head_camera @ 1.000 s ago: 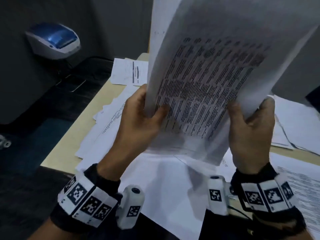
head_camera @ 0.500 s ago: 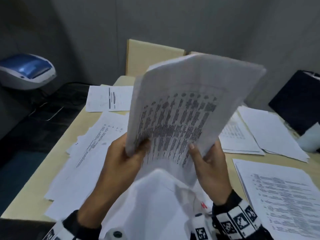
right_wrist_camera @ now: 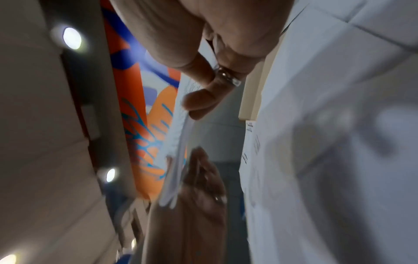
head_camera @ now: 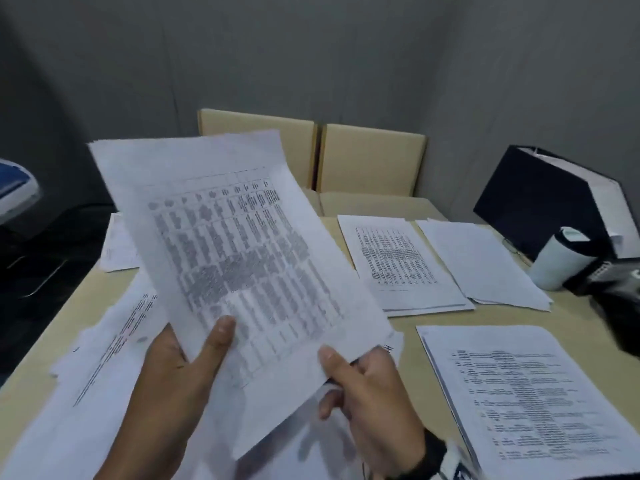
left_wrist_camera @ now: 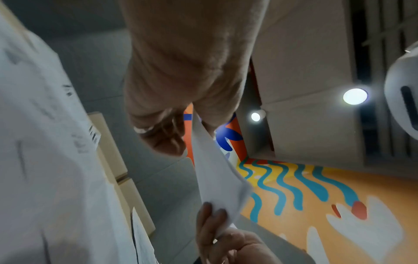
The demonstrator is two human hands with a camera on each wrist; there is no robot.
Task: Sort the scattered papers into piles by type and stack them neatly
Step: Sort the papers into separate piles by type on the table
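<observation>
I hold a sheaf of papers printed with tables (head_camera: pixel 239 251) above the desk, tilted with its top to the left. My left hand (head_camera: pixel 194 355) grips its lower left edge, thumb on the printed face. My right hand (head_camera: pixel 346 375) pinches the lower right corner. In the left wrist view the left hand (left_wrist_camera: pixel 178 100) holds the sheaf's edge (left_wrist_camera: pixel 217 178). The right wrist view shows my right hand (right_wrist_camera: pixel 210 84) pinching the sheaf's edge (right_wrist_camera: pixel 178 142). On the desk lie a pile of table sheets (head_camera: pixel 398 261), a blank pile (head_camera: pixel 485 265) and a text pile (head_camera: pixel 530 407).
Loose papers (head_camera: pixel 100 362) spread over the desk's left side, with another sheet (head_camera: pixel 116 247) further back. Two cardboard boxes (head_camera: pixel 370 161) stand at the back. A black box (head_camera: pixel 540 202) and a white cup (head_camera: pixel 557 265) sit at the right. A blue-and-white printer (head_camera: pixel 14 188) is at the far left.
The sheaf has come down from close before the camera and now leans over to the left. Both hands have kept their hold on it.
</observation>
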